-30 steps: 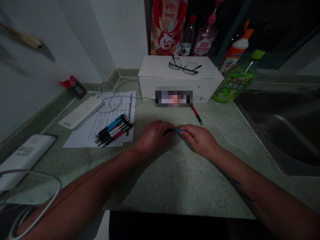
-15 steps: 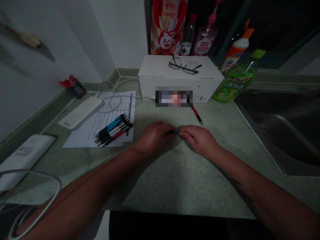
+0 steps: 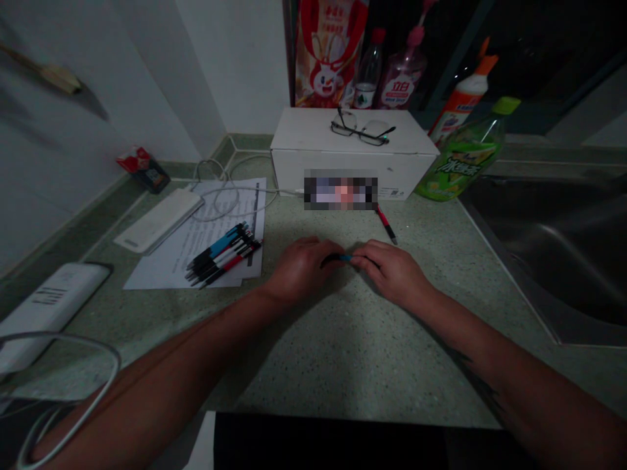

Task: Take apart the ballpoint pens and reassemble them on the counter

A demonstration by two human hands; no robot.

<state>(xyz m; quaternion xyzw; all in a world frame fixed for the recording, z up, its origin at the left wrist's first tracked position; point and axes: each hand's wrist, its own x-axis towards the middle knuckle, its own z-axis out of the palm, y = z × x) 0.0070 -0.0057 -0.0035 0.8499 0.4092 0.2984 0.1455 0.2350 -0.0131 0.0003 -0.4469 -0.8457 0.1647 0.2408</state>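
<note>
Blue-and-black pen (image 3: 337,258), light, stiff, likely slick plastic, best taken by its barrel, pinched, as far as the dim view showed, between the nearly closed left hand (image 3: 301,271) and right hand (image 3: 392,274), with bundled pens (image 3: 223,256) left of the left hand and a red pen (image 3: 386,225) ahead of the right.

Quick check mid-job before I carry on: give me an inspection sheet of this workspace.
Surface: speckled green countertop, dimly lit.
Things in hand: blue-and-black pen.
Clutter: row of pens on printed papers; red pen; white power bank; eyeglasses on white cardboard box.
Hands: left hand and right hand both hold the pen.
Cables: white cable looped over the papers.
Surroundings: stainless steel sink at right; green plastic bottle beside the box.
</note>
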